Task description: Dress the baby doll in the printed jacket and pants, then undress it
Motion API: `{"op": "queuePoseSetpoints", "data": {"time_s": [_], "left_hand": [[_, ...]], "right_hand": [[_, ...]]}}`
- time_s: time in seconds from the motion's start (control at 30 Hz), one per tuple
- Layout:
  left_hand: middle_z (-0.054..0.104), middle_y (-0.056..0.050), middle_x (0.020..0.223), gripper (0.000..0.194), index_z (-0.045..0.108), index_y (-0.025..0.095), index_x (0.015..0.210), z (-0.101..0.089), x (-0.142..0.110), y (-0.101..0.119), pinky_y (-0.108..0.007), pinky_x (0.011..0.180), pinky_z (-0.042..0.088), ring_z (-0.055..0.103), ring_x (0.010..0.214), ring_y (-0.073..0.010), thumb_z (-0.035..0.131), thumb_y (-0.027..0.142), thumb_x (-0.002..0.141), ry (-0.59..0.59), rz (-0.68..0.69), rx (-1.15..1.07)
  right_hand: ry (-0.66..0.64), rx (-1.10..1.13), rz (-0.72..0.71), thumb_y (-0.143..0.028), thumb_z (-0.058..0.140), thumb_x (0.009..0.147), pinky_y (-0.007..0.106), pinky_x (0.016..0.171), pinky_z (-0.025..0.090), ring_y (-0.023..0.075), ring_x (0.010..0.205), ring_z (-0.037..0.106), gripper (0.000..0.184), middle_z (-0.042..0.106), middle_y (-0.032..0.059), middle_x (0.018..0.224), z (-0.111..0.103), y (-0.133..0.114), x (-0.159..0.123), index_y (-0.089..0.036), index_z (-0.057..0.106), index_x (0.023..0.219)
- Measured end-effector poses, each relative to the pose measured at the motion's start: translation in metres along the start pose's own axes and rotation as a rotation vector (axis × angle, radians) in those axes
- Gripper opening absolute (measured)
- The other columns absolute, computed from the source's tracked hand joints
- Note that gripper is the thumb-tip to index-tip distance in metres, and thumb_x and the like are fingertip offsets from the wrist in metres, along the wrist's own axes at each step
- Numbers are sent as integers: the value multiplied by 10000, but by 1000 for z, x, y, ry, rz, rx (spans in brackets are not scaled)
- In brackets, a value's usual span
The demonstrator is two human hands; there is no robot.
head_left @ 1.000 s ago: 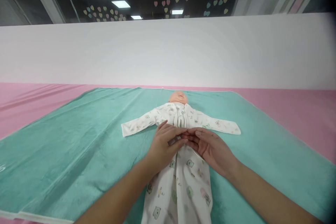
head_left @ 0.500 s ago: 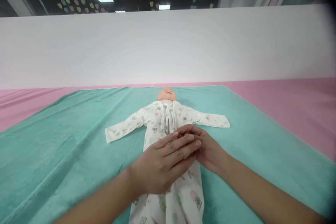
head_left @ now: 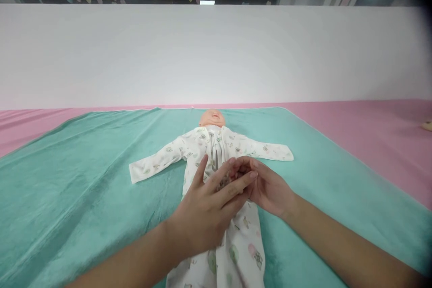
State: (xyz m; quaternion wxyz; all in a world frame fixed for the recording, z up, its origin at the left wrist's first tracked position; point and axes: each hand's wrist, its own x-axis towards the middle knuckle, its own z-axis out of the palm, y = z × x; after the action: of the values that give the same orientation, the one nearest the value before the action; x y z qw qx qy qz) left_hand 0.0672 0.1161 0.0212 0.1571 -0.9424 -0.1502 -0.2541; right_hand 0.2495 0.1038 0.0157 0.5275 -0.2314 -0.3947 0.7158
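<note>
While the left hand [head_left: 205,211] spreads its fingers apart, their tips meet the right hand [head_left: 266,186], fingers curled close together. Whether anything sits between them, cannot tell. Both over middle of white printed outfit [head_left: 199,162], sleeves out left and right. Doll [head_left: 212,118] inside it, head at far end, on green blanket [head_left: 101,180]; pink sheet [head_left: 371,144] under blanket.

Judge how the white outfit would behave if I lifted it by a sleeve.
The outfit looks soft and creased, so it would probably sag. Its sleeves lie flat, suggesting they'd fold easily. The doll's head shows at the collar, so hidden weight may make it hang unevenly.
</note>
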Motion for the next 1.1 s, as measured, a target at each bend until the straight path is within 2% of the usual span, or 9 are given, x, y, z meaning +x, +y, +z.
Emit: {"op": "queuePoseSetpoints", "data": {"time_s": [0.23, 0.4, 0.47, 0.57, 0.63, 0.77, 0.97, 1.1], "left_hand": [[435, -27, 1386, 432, 534, 217, 1186, -1, -7, -7, -612, 1085, 140, 193, 1361, -306, 477, 102, 774, 43, -33, -166], [387, -55, 1417, 405, 542, 193, 1154, -1, -14, -9, -549, 1082, 229, 220, 1353, -294, 444, 57, 785, 76, -84, -290], [412, -72, 1393, 426, 521, 186, 1172, -1, -16, -9, -528, 1067, 273, 270, 1331, -283, 426, 28, 788, 118, -84, -338], [496, -110, 1270, 430, 504, 178, 1171, 0, -17, -7, -460, 980, 391, 419, 1211, -251, 443, 0, 784, 227, -115, -390], [544, -109, 1099, 381, 522, 165, 1108, 1, -18, -6, -388, 853, 462, 515, 1036, -208, 466, -14, 776, 308, -169, -398], [517, -44, 830, 237, 532, 166, 922, 1, -19, -5, -299, 669, 451, 509, 775, -145, 451, -10, 785, 337, -234, -401], [513, -38, 805, 205, 521, 177, 878, -1, -17, -5, -286, 637, 424, 488, 740, -141, 444, 9, 790, 328, -250, -407], [520, -34, 786, 195, 522, 185, 873, -2, -17, -4, -287, 627, 417, 490, 726, -143, 441, 25, 796, 328, -265, -386]], "right_hand": [[-38, -29, -15, -375, 550, 846, 255, 677, 447, 112, 719, 584, 214, 624, 39, 905, 4, -1, 2, -189, 651, 879], [-18, -32, 11, -228, 613, 814, 252, 711, 456, 106, 747, 603, 126, 642, 12, 869, -1, 2, 2, -218, 645, 935], [-8, -20, 14, -186, 630, 795, 241, 705, 454, 98, 758, 596, 126, 639, 1, 871, -2, 2, 2, -223, 643, 915], [-6, -10, 8, -177, 652, 767, 244, 694, 448, 96, 754, 582, 73, 625, 2, 895, 0, 1, 3, -208, 636, 831], [-4, -18, 6, -176, 661, 754, 242, 664, 434, 87, 698, 564, 54, 608, -3, 862, 1, 1, 3, -195, 618, 781], [0, -13, 1, -173, 667, 741, 226, 568, 377, 70, 586, 500, 100, 549, -24, 741, 2, 0, 3, -191, 569, 747], [-64, -13, 16, -228, 656, 767, 184, 402, 222, 33, 446, 314, 140, 477, -39, 661, -1, -2, 3, -187, 526, 731], [-39, -43, 40, -273, 674, 761, 168, 362, 188, 17, 405, 238, 196, 447, -57, 609, -3, -2, 3, -182, 509, 708]]}}
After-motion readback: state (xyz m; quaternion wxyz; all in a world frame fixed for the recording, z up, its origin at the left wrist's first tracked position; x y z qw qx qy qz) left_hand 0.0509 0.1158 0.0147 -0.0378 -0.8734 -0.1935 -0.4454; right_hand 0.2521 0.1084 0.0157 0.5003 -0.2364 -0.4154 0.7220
